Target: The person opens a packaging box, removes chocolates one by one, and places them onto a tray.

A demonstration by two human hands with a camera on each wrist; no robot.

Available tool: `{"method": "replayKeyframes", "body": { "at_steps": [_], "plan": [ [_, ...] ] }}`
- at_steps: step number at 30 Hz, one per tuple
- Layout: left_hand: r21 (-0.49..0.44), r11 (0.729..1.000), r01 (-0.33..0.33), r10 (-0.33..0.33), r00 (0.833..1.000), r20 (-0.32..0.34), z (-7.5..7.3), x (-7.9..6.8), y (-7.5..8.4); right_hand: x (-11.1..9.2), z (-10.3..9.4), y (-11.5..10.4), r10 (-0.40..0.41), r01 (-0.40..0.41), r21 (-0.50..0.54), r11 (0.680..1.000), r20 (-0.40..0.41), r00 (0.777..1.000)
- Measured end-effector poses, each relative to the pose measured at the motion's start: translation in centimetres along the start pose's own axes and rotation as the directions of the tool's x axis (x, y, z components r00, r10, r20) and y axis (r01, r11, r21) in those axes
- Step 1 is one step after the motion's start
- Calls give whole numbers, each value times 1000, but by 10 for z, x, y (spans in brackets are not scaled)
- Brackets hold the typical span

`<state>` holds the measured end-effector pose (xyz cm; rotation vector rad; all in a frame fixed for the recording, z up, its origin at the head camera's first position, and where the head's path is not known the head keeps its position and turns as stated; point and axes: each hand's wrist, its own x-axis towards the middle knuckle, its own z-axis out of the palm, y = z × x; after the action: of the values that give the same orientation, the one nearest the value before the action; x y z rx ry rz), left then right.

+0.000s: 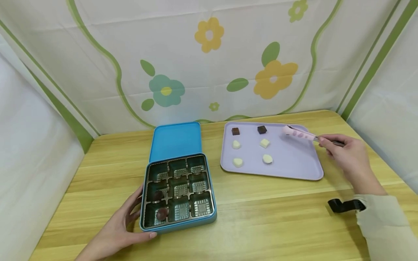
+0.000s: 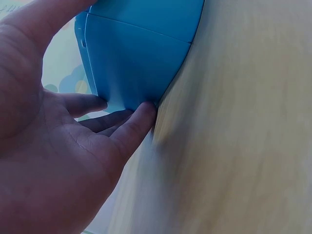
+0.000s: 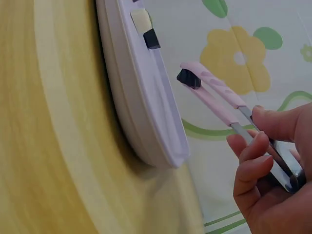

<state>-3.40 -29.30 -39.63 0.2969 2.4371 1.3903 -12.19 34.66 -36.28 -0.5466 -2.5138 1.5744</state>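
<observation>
My right hand [image 1: 347,156] pinches a pair of pink-tipped tongs [image 1: 302,134] above the right part of a lilac tray [image 1: 294,166]. Between the tong tips, a dark chocolate [image 3: 189,78] shows in the right wrist view, lifted off the tray. With thumb and fingers on two sides of its near-left corner, my left hand [image 1: 119,226] holds a blue tin [image 1: 183,226]. Inside the tin, a divided insert has one round dark chocolate [image 1: 162,214] in its front-left compartment and another dark chocolate [image 1: 158,195] in the middle-left one.
On the tray lie a brown square chocolate [image 1: 235,131], a dark cube-shaped one [image 1: 262,129] and several white pieces [image 1: 267,158]. Behind the tin is its blue lid [image 1: 176,141]. A flowered white curtain [image 1: 209,72] closes off the wooden table's [image 1: 261,217] back.
</observation>
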Motion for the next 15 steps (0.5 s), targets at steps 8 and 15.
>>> {"method": "replayKeyframes", "body": {
  "at_steps": [8,15],
  "plan": [
    [-9,1000,-6,6,1000,2,-1,0,0,7,2,8,68,-68,-3,998,0,998],
    [-10,1000,-15,15,1000,4,-1,0,1,10,6,14,79,-79,25,997,-20,997]
  ]
}}
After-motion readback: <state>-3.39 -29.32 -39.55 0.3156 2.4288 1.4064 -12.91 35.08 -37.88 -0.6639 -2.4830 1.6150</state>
